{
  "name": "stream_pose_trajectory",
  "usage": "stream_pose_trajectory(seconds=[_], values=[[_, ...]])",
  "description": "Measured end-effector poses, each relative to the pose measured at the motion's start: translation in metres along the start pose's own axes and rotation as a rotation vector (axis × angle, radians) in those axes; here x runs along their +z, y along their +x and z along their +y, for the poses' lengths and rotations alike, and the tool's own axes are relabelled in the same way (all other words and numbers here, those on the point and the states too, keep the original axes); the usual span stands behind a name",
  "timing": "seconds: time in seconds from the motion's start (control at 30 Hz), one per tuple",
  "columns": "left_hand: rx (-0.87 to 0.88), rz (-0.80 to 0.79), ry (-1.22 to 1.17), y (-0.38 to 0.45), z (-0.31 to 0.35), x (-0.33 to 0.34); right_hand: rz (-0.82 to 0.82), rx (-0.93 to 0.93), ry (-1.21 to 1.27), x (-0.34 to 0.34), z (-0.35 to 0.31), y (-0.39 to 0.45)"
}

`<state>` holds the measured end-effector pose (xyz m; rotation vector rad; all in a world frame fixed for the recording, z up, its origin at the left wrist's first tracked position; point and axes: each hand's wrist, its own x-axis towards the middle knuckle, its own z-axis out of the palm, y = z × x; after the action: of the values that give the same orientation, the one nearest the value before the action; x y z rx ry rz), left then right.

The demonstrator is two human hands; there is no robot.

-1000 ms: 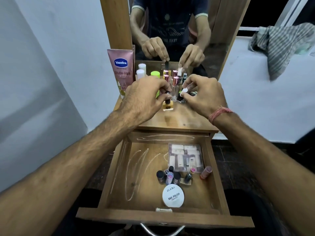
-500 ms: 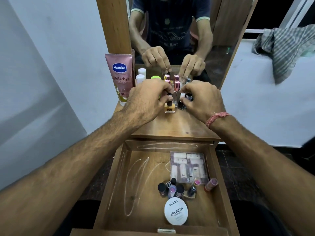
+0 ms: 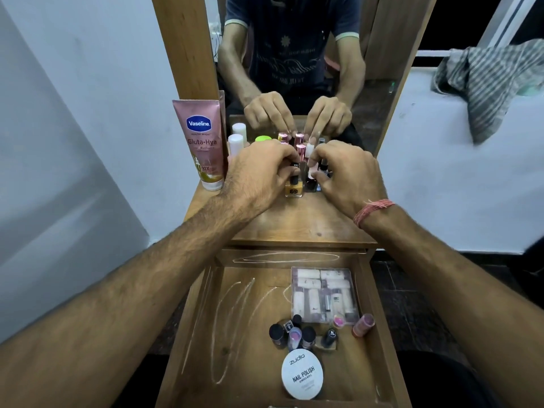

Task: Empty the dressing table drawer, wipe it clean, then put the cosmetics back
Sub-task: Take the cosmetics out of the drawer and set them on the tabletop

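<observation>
Head view is showing both hands working among glass polish bottles on the tabletop, behind the drawer (image 3: 379, 319). Left hand (image 3: 259, 172) is pinching the yellow bottle (image 3: 293, 188) by its cap; right hand (image 3: 347, 175) is pinching a dark bottle (image 3: 311, 184). Small, light, slippery, breakable: lifting by the body looks safer.
</observation>
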<state>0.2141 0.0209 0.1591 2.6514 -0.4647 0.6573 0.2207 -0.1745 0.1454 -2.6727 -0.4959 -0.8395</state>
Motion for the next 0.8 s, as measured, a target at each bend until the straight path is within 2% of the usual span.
stream_pose_trajectory(seconds=[0.3,0.37,0.43,0.5,0.6,0.7,0.8], values=[[-0.048,0.093,-0.041,-0.006,0.000,0.005,-0.014,-0.027,0.112,-0.013,0.009,-0.035],[-0.068,0.095,-0.074,-0.016,-0.001,0.002,-0.097,-0.036,0.188,-0.025,0.011,-0.049],[-0.075,0.078,-0.167,-0.035,0.004,-0.003,-0.277,-0.061,0.287,-0.040,0.013,-0.068],[-0.046,-0.021,-0.293,-0.062,0.018,-0.008,-0.496,-0.098,0.351,-0.057,0.015,-0.089],[0.032,-0.309,-0.426,-0.112,0.041,-0.013,-0.763,-0.114,0.316,-0.076,0.020,-0.121],[0.086,-0.495,-0.371,-0.153,0.054,-0.011,-0.854,-0.149,0.177,-0.082,0.023,-0.149],[0.158,-0.483,-0.172,-0.174,0.061,-0.002,-0.844,-0.153,0.067,-0.084,0.019,-0.165]])
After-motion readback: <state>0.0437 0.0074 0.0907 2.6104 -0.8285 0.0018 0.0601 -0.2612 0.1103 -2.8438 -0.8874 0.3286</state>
